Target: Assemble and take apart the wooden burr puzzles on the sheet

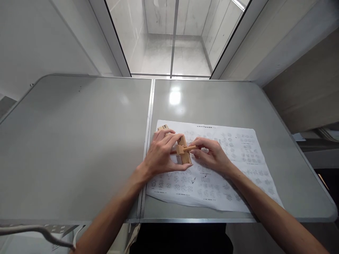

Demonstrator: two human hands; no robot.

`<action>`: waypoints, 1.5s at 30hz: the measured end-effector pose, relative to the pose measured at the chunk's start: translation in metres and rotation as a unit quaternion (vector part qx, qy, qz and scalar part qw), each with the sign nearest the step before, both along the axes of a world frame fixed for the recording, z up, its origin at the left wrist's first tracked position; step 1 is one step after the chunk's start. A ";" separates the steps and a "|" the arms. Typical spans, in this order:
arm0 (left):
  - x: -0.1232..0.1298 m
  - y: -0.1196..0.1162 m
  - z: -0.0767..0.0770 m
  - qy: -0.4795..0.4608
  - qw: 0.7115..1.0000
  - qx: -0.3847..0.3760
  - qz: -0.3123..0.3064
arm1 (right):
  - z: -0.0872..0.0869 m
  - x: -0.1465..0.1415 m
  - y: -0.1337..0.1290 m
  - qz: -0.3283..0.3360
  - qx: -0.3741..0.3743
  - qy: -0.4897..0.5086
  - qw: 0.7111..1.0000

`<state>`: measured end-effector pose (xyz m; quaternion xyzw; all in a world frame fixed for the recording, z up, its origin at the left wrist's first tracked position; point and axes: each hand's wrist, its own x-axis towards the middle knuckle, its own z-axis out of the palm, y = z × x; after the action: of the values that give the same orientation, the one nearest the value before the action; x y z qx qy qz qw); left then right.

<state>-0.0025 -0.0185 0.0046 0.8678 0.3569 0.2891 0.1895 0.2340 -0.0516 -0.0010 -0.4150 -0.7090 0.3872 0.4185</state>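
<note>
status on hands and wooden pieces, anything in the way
Left hand gripping wooden pieces. Right hand pinching rod. Numbered block partly hidden behind left hand. Nothing visibly in the way.

Wood blk [162, 128]: "3". Printed sheet [212, 185]: title + captions, too sm. to read.

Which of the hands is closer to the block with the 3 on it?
The left hand. It is right by the block, partly hiding it; the right hand is farther away, off to the right.
</note>
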 end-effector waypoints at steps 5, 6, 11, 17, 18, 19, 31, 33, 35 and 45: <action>-0.001 0.002 -0.001 -0.003 1.000 0.001 -0.015 | -0.005 -0.003 -0.003 -0.050 0.024 -0.030 0.998; -0.001 0.002 -0.002 -0.006 1.000 0.002 -0.015 | -0.007 -0.004 -0.004 -0.059 0.034 -0.031 0.997; -0.001 0.002 -0.003 -0.017 1.000 -0.002 -0.019 | -0.014 -0.007 -0.006 -0.082 0.062 -0.040 0.994; 0.001 0.001 -0.002 -0.014 1.000 -0.009 -0.007 | -0.010 -0.007 -0.006 -0.066 0.072 -0.044 0.994; 0.001 0.000 -0.002 -0.012 1.000 -0.012 -0.004 | -0.009 -0.006 -0.005 -0.063 0.067 -0.042 0.995; 0.001 0.000 -0.002 -0.012 1.000 -0.014 -0.003 | -0.008 -0.005 -0.005 -0.062 0.063 -0.041 0.995; -0.001 0.003 0.003 0.001 1.000 0.004 -0.011 | -0.012 -0.003 -0.003 -0.065 0.056 -0.055 0.995; -0.002 0.003 0.003 0.003 1.000 0.002 -0.011 | -0.009 -0.003 -0.003 -0.060 0.056 -0.057 0.995; -0.002 0.003 0.002 0.005 1.000 0.001 -0.009 | -0.007 -0.003 -0.003 -0.050 0.053 -0.061 0.995; -0.004 0.007 0.000 -0.002 1.000 0.017 -0.008 | -0.005 -0.002 -0.004 -0.019 0.043 -0.051 0.998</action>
<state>-0.0065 -0.0114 0.0048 0.8733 0.3447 0.2951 0.1775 0.2320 -0.0556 -0.0060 -0.4298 -0.7373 0.3265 0.4063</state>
